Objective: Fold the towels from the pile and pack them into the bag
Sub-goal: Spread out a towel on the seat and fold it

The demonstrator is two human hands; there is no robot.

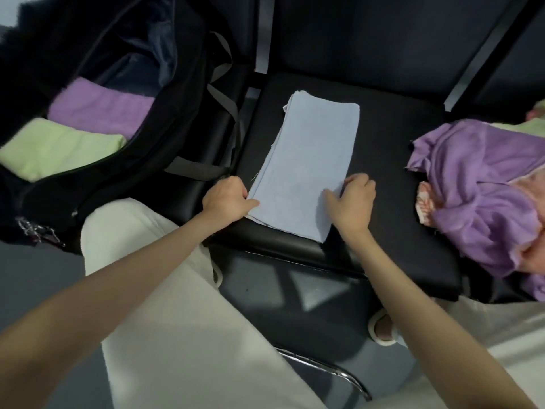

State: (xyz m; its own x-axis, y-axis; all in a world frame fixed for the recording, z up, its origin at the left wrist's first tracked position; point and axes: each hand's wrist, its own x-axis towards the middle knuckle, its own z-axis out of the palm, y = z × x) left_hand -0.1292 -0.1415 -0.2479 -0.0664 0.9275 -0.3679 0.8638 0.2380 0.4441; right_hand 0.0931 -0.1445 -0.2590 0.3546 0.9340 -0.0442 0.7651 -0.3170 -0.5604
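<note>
Open black bag (141, 160) – purple towel (100, 106), green towel (56, 147) inside, both hands' grip pinching blue towel (306, 166)

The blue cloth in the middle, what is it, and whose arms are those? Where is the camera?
The camera sits on a person's head, looking down, so those arms are their own. The blue cloth is a blue towel, folded into a long strip on a black chair seat. The left hand and right hand pinch its near corners. On the left, an open black bag holds a folded purple towel and green towel. On the right lies the pile of unfolded towels.
</note>
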